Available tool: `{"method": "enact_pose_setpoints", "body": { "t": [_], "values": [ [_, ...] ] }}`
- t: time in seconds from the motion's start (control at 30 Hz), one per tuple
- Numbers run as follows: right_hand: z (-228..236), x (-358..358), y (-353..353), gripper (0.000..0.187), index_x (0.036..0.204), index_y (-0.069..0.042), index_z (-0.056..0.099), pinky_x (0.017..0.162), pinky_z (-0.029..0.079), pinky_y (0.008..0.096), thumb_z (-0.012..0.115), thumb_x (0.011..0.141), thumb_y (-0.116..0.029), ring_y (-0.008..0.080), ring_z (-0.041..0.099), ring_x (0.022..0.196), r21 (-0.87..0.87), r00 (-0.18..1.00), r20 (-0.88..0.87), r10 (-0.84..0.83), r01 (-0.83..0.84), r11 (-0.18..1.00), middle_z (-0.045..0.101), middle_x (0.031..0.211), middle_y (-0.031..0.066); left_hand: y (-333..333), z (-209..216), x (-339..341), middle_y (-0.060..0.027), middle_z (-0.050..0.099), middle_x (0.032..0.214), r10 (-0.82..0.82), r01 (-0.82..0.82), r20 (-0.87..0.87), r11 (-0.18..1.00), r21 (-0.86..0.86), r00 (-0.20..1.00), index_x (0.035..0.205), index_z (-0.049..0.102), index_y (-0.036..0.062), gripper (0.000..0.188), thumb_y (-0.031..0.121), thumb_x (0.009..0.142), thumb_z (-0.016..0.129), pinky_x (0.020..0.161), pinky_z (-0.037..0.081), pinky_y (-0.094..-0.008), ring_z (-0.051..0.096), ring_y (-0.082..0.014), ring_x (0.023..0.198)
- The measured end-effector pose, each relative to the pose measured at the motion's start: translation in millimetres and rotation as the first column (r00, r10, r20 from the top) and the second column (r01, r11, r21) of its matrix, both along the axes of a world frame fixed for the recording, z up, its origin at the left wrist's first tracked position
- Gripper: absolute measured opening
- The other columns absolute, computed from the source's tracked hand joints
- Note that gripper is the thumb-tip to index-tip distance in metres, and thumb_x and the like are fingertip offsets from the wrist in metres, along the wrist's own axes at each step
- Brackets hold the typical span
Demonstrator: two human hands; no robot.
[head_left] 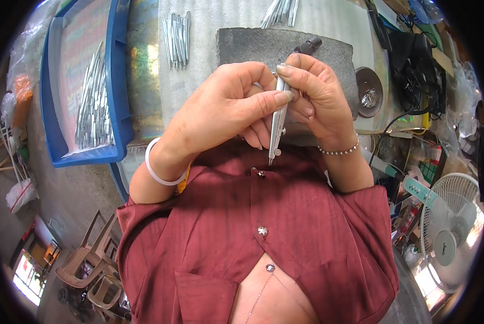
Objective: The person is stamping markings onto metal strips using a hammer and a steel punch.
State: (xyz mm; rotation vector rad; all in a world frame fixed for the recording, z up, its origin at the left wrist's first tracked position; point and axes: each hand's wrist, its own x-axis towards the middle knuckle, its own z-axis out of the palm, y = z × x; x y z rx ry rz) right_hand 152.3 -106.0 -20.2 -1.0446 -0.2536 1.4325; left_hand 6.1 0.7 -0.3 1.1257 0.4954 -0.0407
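Observation:
In front of my chest, both hands are closed on a silver drawing compass (277, 127), a slim metal piece with small round screws along one side. Its points aim down toward my shirt. My left hand (215, 105) pinches the upper part between thumb and fingers. At the top end, the thumb and fingers of my right hand (320, 89) grip the head; the fingers partly hide it. Just beyond the hands lies a dark grey stone slab (247, 46), with a black-ended tool (308, 45) on it, mostly hidden behind my right hand.
At the left, a blue tray (120, 81) holds a pile of slim silver metal pieces (94, 110). More such pieces (176, 40) lie on the table, with another bunch (281, 13) farther back. A brown bowl (367, 77) contains small shiny parts. A fan (449, 232) stands right; chairs (88, 259) stand lower left.

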Motion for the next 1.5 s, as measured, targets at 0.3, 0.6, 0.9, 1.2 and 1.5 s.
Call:
{"method": "enact_pose_setpoints", "body": {
  "t": [0.3,0.6,0.9,1.2,1.5],
  "values": [
    [7,-12,-12,0.012,0.081,-0.004,0.055,0.034,0.031,0.0164,0.061,0.087,-0.012,0.0024,0.040,0.040,0.071,0.978,0.161,-0.135,0.125,0.990,0.055,0.062,0.0018,6,8,6,-0.0032,0.061,0.067,-0.134,0.133,0.011,0.989,0.066,0.991,0.089,0.050,0.0015,0.020,0.021,0.093,0.055,0.042,0.047,-0.0169,0.060,-0.0073,0.050],
    [10,-14,-27,0.011,0.081,-0.003,0.054,0.034,0.030,0.0164,0.058,0.089,-0.009,0.0022,0.039,0.040,0.134,0.955,0.115,-0.275,0.260,0.956,0.055,0.062,0.0025,8,18,20,-0.0031,0.060,0.066,-0.237,0.237,0.021,0.972,0.002,0.971,0.086,0.052,0.0011,0.021,0.019,0.095,0.051,0.042,0.047,-0.0176,0.060,-0.0076,0.051],
    [12,-14,-33,0.012,0.081,-0.004,0.052,0.034,0.031,0.0164,0.057,0.090,-0.010,0.0017,0.039,0.040,0.130,0.933,0.090,-0.348,0.335,0.933,0.055,0.062,0.0024,8,23,31,-0.0026,0.058,0.063,-0.310,0.309,0.000,0.949,0.065,0.951,0.084,0.052,0.0007,0.021,0.018,0.095,0.051,0.042,0.047,-0.0182,0.060,-0.0078,0.051],
    [4,-14,-32,0.016,0.077,-0.006,0.052,0.034,0.032,0.0171,0.058,0.090,-0.012,0.0020,0.039,0.039,0.095,0.932,-0.013,-0.363,0.363,0.927,0.052,0.062,0.0006,12,9,38,-0.0034,0.059,0.061,-0.309,0.309,0.008,0.948,-0.074,0.951,0.083,0.053,0.0016,0.024,0.023,0.094,0.054,0.040,0.047,-0.0185,0.061,-0.0092,0.049],
    [1,-22,-31,0.015,0.079,-0.006,0.052,0.036,0.033,0.0168,0.057,0.090,-0.012,0.0020,0.039,0.040,0.134,0.923,0.042,-0.382,0.374,0.918,0.052,0.062,0.0004,15,0,35,-0.0051,0.060,0.060,-0.314,0.320,0.066,0.937,-0.139,0.947,0.083,0.053,0.0017,0.024,0.023,0.094,0.054,0.040,0.048,-0.0192,0.060,-0.0107,0.047]
  ]
}}
